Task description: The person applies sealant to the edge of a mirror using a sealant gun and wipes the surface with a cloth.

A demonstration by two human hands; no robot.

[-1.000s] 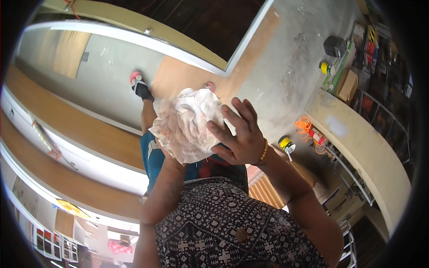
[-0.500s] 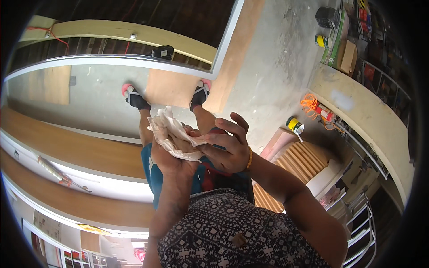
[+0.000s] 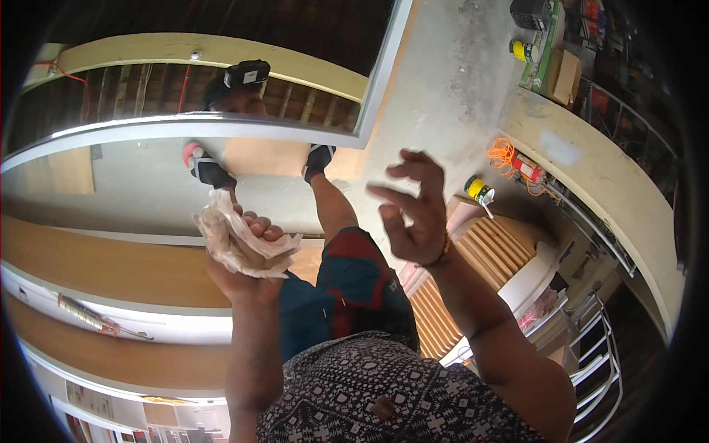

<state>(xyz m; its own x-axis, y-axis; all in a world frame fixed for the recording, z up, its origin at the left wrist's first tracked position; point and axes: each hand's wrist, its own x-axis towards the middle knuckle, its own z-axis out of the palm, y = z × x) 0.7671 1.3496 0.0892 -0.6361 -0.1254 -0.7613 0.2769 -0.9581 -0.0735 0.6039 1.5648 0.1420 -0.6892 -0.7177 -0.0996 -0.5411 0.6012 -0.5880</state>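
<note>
A crumpled, off-white paper or cloth wipe lies bunched in my left hand. The fingers of that hand curl over its far side, and its loose edges stick out around the palm. My right hand is raised to the right, apart from the wipe. Its fingers are bent and spread, slightly blurred, with nothing visible between them. A large reflective panel with a pale metal frame stands just beyond both hands.
Long wood-faced boards run along the left, with a caulking gun between them. On the right are a ribbed brown stack, a yellow-black tub, an orange cord and a pale ledge. Metal rails stand lower right.
My right hand has come away from the wipe and moved right. My left hand has shifted left, still holding the wipe. The view has tilted slightly, and a reflected head now shows in the panel.
</note>
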